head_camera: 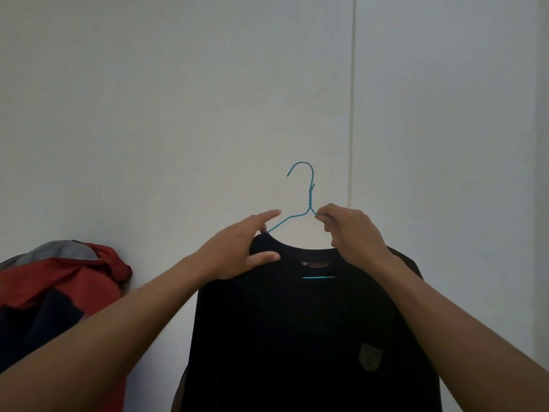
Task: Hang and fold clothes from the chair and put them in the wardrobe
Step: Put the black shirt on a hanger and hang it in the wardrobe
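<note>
View from a head-worn camera, looking along two bare forearms that reach forward toward a plain pale wall (178, 99) with a thin vertical seam (352, 84) running down it right of centre. Between the hands, held up in the air in front of the wall, hangs a black shirt (297, 337) on a blue wire hanger (310, 197). The hanger's hook points up and curls to the left, and its lower bar shows as a short blue line through the shirt's round neck opening. The right hand (350, 233) has its fingers curled and pinches the hanger's right arm just below the twisted neck of the wire. The left hand (240, 251) is at the shirt's left shoulder, where the hanger's other arm goes into the collar; its thumb lies across the front of the fabric, the other fingers are behind it, and the index finger points straight out. A small label (315, 264) sits inside the back of the collar, and a small dull badge (370, 356) is on the chest at the right. At lower left, well apart from the shirt, lies a heap of red, grey and navy clothing (59, 281) against the wall.
</note>
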`<state>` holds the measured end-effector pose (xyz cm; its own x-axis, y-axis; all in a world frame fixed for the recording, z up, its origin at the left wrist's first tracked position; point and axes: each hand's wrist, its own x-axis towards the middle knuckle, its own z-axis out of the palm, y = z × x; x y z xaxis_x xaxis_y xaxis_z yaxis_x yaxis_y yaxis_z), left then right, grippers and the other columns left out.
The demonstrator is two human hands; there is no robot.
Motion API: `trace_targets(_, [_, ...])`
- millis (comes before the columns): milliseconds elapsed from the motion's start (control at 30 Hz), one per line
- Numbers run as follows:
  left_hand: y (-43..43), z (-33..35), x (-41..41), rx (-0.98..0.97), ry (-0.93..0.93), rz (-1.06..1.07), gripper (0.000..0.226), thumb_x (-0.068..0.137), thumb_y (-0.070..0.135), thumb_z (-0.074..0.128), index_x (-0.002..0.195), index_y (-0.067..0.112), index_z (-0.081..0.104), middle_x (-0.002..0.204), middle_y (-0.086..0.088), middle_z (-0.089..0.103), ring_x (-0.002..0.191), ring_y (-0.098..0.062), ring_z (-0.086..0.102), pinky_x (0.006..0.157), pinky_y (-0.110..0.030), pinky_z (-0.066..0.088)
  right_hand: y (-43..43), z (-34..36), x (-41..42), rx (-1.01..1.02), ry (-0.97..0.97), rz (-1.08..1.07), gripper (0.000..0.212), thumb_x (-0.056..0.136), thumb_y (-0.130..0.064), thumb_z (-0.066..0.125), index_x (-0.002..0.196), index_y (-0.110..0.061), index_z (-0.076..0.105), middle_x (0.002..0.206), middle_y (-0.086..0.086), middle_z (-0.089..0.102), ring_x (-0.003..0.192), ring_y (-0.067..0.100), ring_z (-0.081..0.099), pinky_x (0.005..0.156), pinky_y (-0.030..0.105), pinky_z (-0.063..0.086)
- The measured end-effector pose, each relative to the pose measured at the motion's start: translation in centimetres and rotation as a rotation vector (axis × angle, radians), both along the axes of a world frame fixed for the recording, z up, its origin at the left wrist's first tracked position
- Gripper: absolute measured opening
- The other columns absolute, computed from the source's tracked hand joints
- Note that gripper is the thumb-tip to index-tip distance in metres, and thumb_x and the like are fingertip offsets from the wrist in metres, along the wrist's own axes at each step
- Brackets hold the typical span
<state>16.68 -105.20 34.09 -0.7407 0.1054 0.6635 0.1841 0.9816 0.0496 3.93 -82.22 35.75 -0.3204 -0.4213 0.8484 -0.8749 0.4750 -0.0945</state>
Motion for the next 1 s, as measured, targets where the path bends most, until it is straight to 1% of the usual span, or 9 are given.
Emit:
trace_targets(100, [2.0,-0.4,-0.9,-0.257,-0.002,0.091,0.116,0.064,0.081,0.065,0.152,0.049,-0.005,0.127,0.009,0.046,0.082,-0.015,0.055,0.078,-0.033,0.051,-0.3,-0.2,-0.1,-0.008,-0.015,0.002,0.024,0.104,-0.032,0.044,0.113,-0.021,0.062,0.079,-0.009,0.059,0.067,0.021,0.06,0.067,0.04,0.052])
trace_targets(200, [3.1,-1.0,-2.1,-0.346,0.039,0.143,0.136,0.055,0.086,0.067,0.154,0.036,-0.01,0.119,0.007,0.041,0.071,-0.013,0.043,0.063,-0.026,0.041,1.3,-0.4,-0.9,-0.054,-0.029,-0.025,0.021,0.101,-0.039,0.048,0.107,-0.025,0.063,0.078,-0.014,0.058,0.07,0.017,0.058,0.067,0.038,0.052])
trace_targets(367, [7.0,-1.5,-3.7,-0.364,0.05,0.12,0.135,0.056,0.084,0.068,0.156,0.033,-0.007,0.105,0.007,0.032,0.064,-0.012,0.04,0.058,-0.024,0.033,5.6,-1.7,-2.0,-0.072,-0.092,-0.128,0.028,0.097,-0.051,0.049,0.094,-0.026,0.062,0.076,-0.007,0.061,0.069,0.011,0.057,0.069,0.043,0.056])
trace_targets(467, [10.9,-1.5,-4.7,-0.346,0.092,0.11,0.131,0.057,0.08,0.071,0.156,0.035,-0.002,0.099,0.007,0.029,0.055,-0.011,0.034,0.054,-0.025,0.031,9.7,-2.3,-1.9,-0.093,-0.099,-0.099,0.032,0.095,-0.054,0.05,0.114,-0.03,0.057,0.08,-0.017,0.054,0.07,0.007,0.053,0.073,0.043,0.055])
trace_targets(533, [13.6,-0.8,-5.2,-0.318,0.129,0.077,0.128,0.056,0.076,0.075,0.156,0.036,0.005,0.097,0.006,0.032,0.054,-0.011,0.033,0.053,-0.025,0.03,13.1,-2.4,-1.2,-0.017,-0.083,-0.089,0.058,0.086,-0.065,0.057,0.135,-0.04,0.04,0.098,-0.023,0.051,0.079,0.001,0.051,0.077,0.034,0.051])
trace_targets(600, [16.7,0.1,-5.4,-0.304,0.162,0.045,0.127,0.055,0.073,0.077,0.156,0.037,0.011,0.095,0.006,0.034,0.056,-0.014,0.038,0.053,-0.026,0.029,17.4,-2.7,-0.5,0.074,-0.047,-0.15,0.092,0.07,-0.076,0.067,0.145,-0.048,0.02,0.124,-0.014,0.045,0.098,0.003,0.051,0.08,0.033,0.052])
trace_targets(700, [21.7,0.9,-5.7,-0.265,0.184,0.004,0.126,0.053,0.071,0.079,0.156,0.037,0.015,0.093,0.006,0.035,0.06,-0.014,0.042,0.053,-0.024,0.03,24.1,-3.7,-0.6,0.194,0.058,-0.338,0.121,0.055,-0.083,0.071,0.152,-0.048,0.007,0.129,-0.004,0.039,0.105,0.013,0.048,0.078,0.038,0.057])
trace_targets(800, [27.8,0.6,-6.3,-0.23,0.164,-0.029,0.127,0.052,0.072,0.079,0.156,0.037,0.015,0.093,0.006,0.037,0.062,-0.015,0.044,0.054,-0.025,0.036,31.7,-5.1,-1.3,0.228,0.089,-0.454,0.125,0.058,-0.076,0.076,0.153,-0.045,0.002,0.125,0.0,0.044,0.099,0.015,0.051,0.08,0.039,0.058])
trace_targets(1000, [40.7,-0.9,-8.2,-0.255,0.101,-0.09,0.129,0.049,0.08,0.074,0.156,0.037,0.017,0.093,0.007,0.037,0.058,-0.013,0.043,0.05,-0.025,0.039,44.8,-7.0,-0.4,0.192,0.029,-0.516,0.114,0.066,-0.067,0.076,0.153,-0.043,0.007,0.113,-0.002,0.04,0.086,0.014,0.05,0.074,0.037,0.058])
